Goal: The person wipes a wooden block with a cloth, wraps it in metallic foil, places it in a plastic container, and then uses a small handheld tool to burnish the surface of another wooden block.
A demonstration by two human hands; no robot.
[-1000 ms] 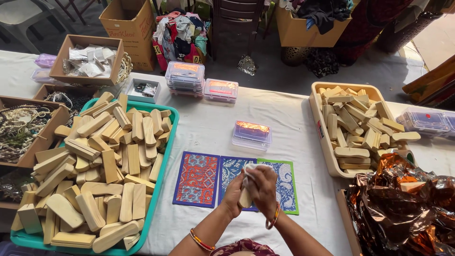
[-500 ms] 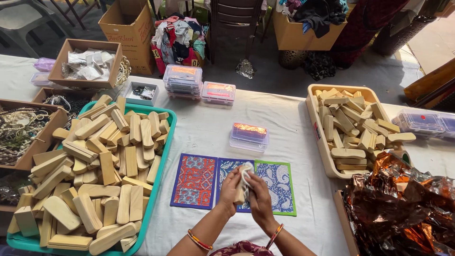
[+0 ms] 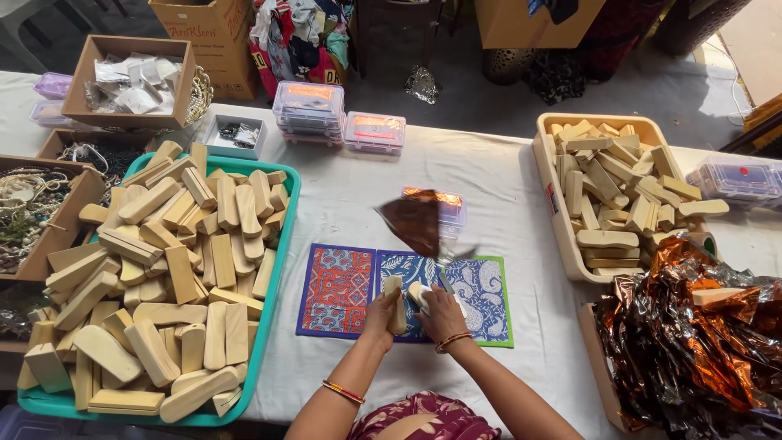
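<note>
So left of the patterned mats (image 3: 338, 289) you've got the teal tray (image 3: 281, 269) piled with wooden blocks. Over the mats, your left hand (image 3: 383, 305) is wrapped around one wooden block (image 3: 395, 303), and your right hand (image 3: 440, 308) pinches a white cloth (image 3: 419, 295). A brown foil sheet (image 3: 415, 222) sits just above them.

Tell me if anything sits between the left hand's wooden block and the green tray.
Nothing visible does. The left hand holds the wooden block over the patterned mats; only the flat red mat and bare white cloth lie between it and the green tray.
</note>
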